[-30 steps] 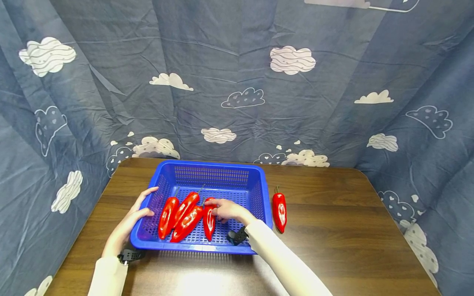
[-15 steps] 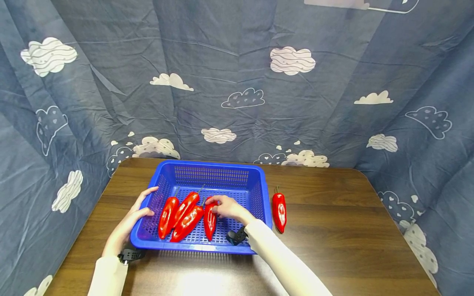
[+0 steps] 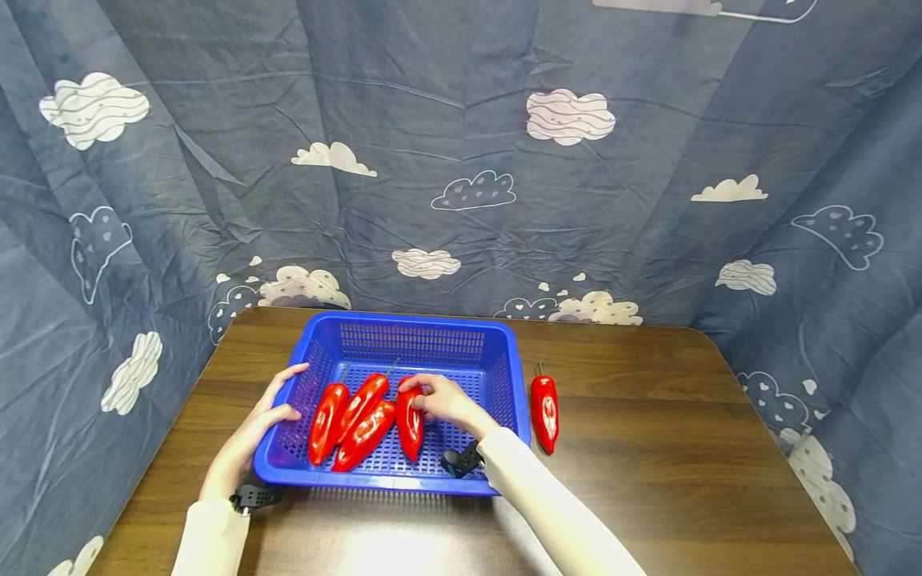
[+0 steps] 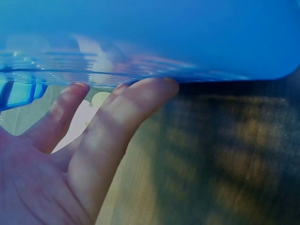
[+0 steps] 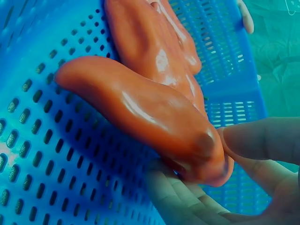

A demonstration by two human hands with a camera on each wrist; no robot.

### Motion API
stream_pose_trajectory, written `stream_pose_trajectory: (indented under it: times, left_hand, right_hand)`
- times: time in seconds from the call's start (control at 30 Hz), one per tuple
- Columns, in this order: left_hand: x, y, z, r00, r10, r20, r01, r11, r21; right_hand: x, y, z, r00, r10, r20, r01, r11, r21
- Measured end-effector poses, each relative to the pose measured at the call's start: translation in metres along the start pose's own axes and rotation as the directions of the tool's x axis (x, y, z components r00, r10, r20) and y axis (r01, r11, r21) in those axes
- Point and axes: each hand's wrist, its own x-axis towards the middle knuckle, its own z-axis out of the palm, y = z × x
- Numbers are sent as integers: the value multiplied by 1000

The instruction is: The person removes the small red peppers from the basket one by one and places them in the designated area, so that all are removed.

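My right hand (image 3: 445,400) pinches a glossy red pepper (image 3: 410,432) near its stem end, thumb on one side and fingers on the other. In the right wrist view this pepper (image 5: 136,105) slants over the perforated basket floor, its tip apart from the floor. Beside it, several more red peppers (image 3: 365,436) lie in the left half of the blue plastic basket (image 3: 403,482). My left hand (image 3: 248,428) rests against the basket's left rim with thumb and fingers spread. In the left wrist view the left hand's fingers (image 4: 112,126) look fairly straight, touching the blue rim.
One more red pepper (image 3: 544,414) lies on the wooden table (image 3: 648,448), right of the basket. A dark blue curtain (image 3: 461,160) with cloud prints hangs behind the table and along both sides.
My right hand has closed on the pepper and shifted it slightly away from me and up. The left hand and the basket have stayed in place.
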Motion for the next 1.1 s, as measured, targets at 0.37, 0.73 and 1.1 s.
stream_pose_trajectory:
  times: [0.37,0.73,1.1]
  left_hand:
    - [1,1,1,1000,24,-4,-24,999,40]
    - [0,1,1,1000,18,-11,-17,999,51]
    - [-1,2,0,1000,1,-17,-1,999,37]
  right_hand:
    - [-3,-2,-3,999,-48,11,46,989,144]
    - [-3,-3,-8,997,-73,24,68,980,188]
    - [-13,-26,-18,994,-112,2,109,969,220]
